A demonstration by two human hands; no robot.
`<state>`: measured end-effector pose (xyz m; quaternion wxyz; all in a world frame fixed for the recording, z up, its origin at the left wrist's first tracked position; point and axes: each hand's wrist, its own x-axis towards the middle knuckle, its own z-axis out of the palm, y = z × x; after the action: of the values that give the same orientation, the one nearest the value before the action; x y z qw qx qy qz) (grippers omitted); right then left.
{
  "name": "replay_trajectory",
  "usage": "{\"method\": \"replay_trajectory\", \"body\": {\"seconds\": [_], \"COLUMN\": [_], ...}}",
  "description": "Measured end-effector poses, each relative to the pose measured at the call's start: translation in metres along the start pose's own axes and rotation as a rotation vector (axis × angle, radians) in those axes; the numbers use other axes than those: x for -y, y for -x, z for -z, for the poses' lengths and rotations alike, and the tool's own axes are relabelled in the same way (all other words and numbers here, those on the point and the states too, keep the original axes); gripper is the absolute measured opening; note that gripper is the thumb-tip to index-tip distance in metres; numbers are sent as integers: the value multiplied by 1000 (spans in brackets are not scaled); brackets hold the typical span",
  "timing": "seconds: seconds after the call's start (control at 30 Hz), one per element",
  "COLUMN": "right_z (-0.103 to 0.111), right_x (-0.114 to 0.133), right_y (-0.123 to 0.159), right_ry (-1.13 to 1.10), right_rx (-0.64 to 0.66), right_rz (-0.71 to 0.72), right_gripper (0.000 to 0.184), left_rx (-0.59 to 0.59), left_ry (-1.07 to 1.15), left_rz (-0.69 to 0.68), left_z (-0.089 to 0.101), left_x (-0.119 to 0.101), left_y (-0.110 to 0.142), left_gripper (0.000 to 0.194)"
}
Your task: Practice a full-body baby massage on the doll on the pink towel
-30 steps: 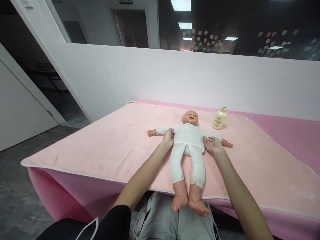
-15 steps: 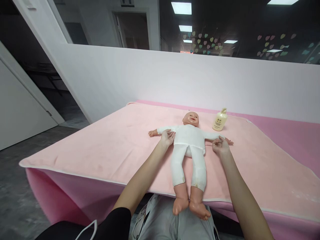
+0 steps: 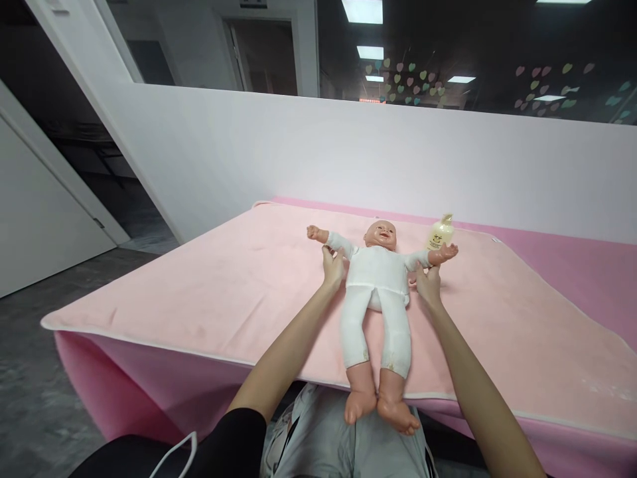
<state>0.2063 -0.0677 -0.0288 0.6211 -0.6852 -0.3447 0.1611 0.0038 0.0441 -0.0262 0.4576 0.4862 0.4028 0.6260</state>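
Note:
A baby doll (image 3: 377, 272) with a white cloth body lies on its back on a pink blanket (image 3: 213, 285), its feet hanging over the front edge. Both of the doll's arms are raised outward. My left hand (image 3: 333, 267) is closed around the doll's arm on the left, near the white sleeve's end, with some fingers hidden beneath it. On the other side, my right hand (image 3: 426, 282) grips the doll's other arm from below, close to the wrist.
A pale yellow pump bottle (image 3: 440, 232) stands behind the doll's arm on the right, partly covered by it. Behind the table rises a white wall (image 3: 209, 146) with dark glass above. The blanket's front edge runs close to my lap.
Both of the doll's arms have gone up and toward its head, held by my hands. My right hand has shifted left and my left hand has moved slightly farther away.

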Motion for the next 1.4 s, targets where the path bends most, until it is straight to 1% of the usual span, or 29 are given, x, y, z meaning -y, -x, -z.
{"method": "replay_trajectory", "body": {"seconds": [0.1,0.17,0.23,0.3,0.37,0.43,0.6,0.67,0.73,0.8,0.9,1.0,1.03,1.1,1.17,1.27,1.4], "right_z": [-1,-1,-2,-4,-5,-5,-6,-5,-5,-6,-8,-12,-14,-17,-18,-17,-12], "right_x": [4,8,11,13,12,11,5,2,-2,-6,-11,-16,-18,-21,-22,-20,-12], "right_y": [8,14,18,20,19,18,16,14,12,9,4,2,1,0,0,-1,-3], "right_ry": [336,538,707,799,818,811,741,711,657,575,414,184,107,-34,-165,-317,-420], "right_rx": [87,176,241,257,245,231,195,208,247,293,305,271,239,145,63,6,-66], "right_rz": [215,332,390,404,408,414,447,441,429,424,433,393,350,220,66,-142,-336], "right_gripper": [46,45,46,47,48,48,50,52,53,54,54,48,46,42,37,30,17], "left_rx": [192,302,391,453,482,483,521,528,536,578,640,598,566,501,426,262,20], "left_ry": [-154,-269,-410,-536,-608,-638,-732,-784,-825,-827,-725,-555,-501,-402,-311,-189,-75], "left_rz": [-224,-348,-441,-493,-514,-523,-590,-633,-659,-655,-644,-636,-622,-568,-469,-280,-58], "left_z": [0,0,0,-1,-1,-1,0,0,0,0,0,0,-1,-1,-2,-3,1], "left_x": [0,0,-1,-2,-2,-3,-1,0,2,4,6,6,6,6,8,16,34], "left_y": [5,9,12,15,15,15,12,11,10,9,8,9,10,11,10,4,-9], "left_gripper": [44,49,47,44,44,46,48,49,51,51,48,45,45,45,47,46,37]}}
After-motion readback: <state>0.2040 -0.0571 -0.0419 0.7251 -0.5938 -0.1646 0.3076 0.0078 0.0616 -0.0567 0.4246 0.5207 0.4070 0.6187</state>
